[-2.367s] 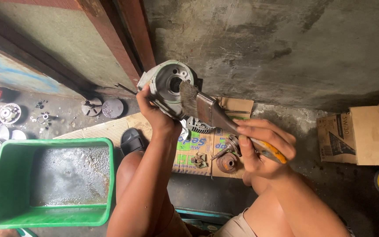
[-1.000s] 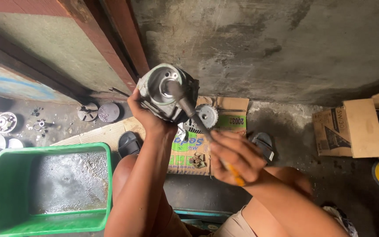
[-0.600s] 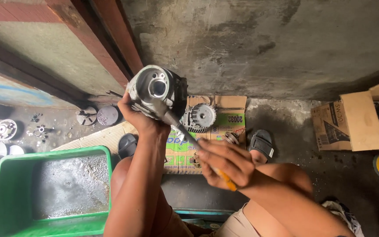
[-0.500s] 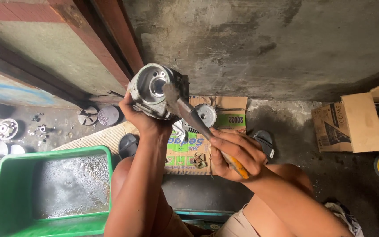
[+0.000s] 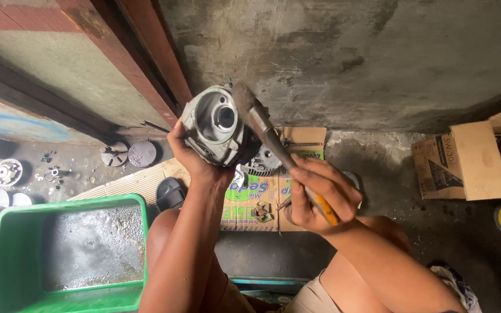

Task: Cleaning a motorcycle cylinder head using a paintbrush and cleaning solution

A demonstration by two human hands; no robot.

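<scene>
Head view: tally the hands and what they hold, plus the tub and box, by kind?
Hands: 2, left hand and right hand
Metal housing: 1
Paintbrush: 1
Green tub: 1
Cardboard box: 1
Total: 6

brown open carton [image 5: 475,165] at right; flattened green-and-yellow printed cardboard [image 5: 256,191] on the floor below the hands

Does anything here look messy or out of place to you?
Yes: small metal parts lie scattered loose on the floor left of the green tub, and a dark sandal sits among the work. The held housing looks grimy, not visibly broken.
</scene>
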